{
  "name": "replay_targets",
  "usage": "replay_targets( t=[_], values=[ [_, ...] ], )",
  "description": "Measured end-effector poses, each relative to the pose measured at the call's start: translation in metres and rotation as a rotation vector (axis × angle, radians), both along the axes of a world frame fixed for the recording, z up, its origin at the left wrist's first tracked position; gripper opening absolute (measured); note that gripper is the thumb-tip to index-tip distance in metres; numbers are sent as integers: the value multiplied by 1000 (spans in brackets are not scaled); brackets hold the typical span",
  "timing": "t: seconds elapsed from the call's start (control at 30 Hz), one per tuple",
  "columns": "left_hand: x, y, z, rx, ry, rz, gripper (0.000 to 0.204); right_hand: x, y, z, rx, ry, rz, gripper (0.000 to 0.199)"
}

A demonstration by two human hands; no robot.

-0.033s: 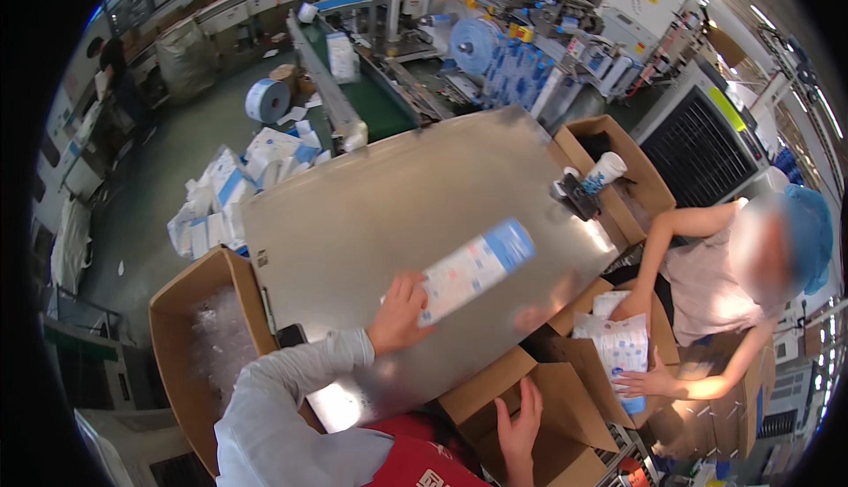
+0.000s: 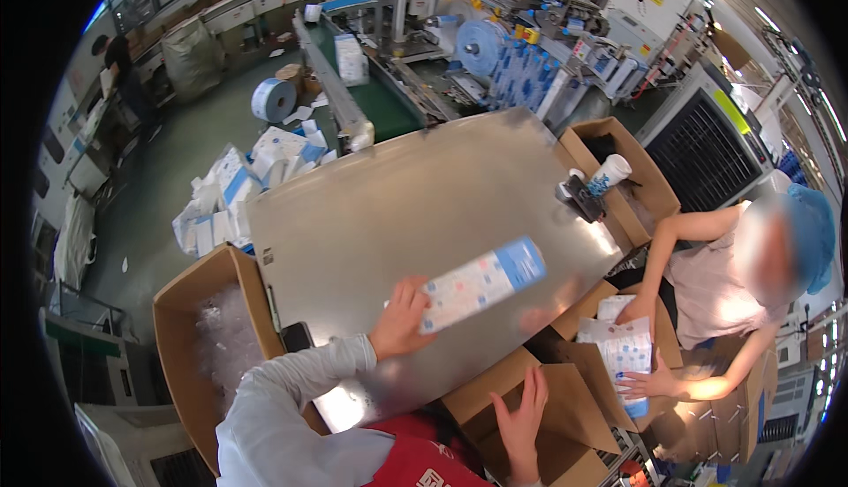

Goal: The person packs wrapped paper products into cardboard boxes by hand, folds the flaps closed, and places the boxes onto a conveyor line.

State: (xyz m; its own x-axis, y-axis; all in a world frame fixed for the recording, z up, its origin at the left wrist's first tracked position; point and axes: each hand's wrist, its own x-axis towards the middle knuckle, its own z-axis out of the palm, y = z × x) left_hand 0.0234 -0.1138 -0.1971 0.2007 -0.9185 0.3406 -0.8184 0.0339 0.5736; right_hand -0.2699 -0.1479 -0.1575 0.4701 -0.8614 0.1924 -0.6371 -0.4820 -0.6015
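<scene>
The left hand (image 2: 403, 321), half-curled, covered one end of a packet (image 2: 486, 282); its hold was indeterminable. Beneath the spread, empty right hand (image 2: 521, 415) stood an open box (image 2: 572, 406).

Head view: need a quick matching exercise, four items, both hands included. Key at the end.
Column 1
1. Wearer's left hand
2. Wearer's right hand
3. Clear plastic
4. Co-worker's cap

Column 2
A. Inside the cardboard box to the left of the metal table
B. Blue
C. On the white-and-blue package, at the end opposite its blue one
D. Thumb and fingers apart, by the open box at the table's near side

Pairs: 1-C, 2-D, 3-A, 4-B
</scene>
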Motion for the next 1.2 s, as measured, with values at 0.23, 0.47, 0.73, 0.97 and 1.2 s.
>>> replay_targets(
  t=[0.23,0.47,0.73,0.97,1.2],
  values=[
    [-12,10,22,88,-100,-170,81,99,-95,3,-315,419,542,113],
    [35,-32,45,618,742,-18,63,99,-112,-13,-297,485,693,88],
    [163,-204,10,63,-185,445,59,54,-64,78,-527,272,281,64],
    [101,-221,-15,259,-153,406,58,-40,-28,107,-263,-105,-202,89],
    [-7,-79,23,185,-264,232,84,-191,33,95,-350,-152,-669,103]
  ],
)
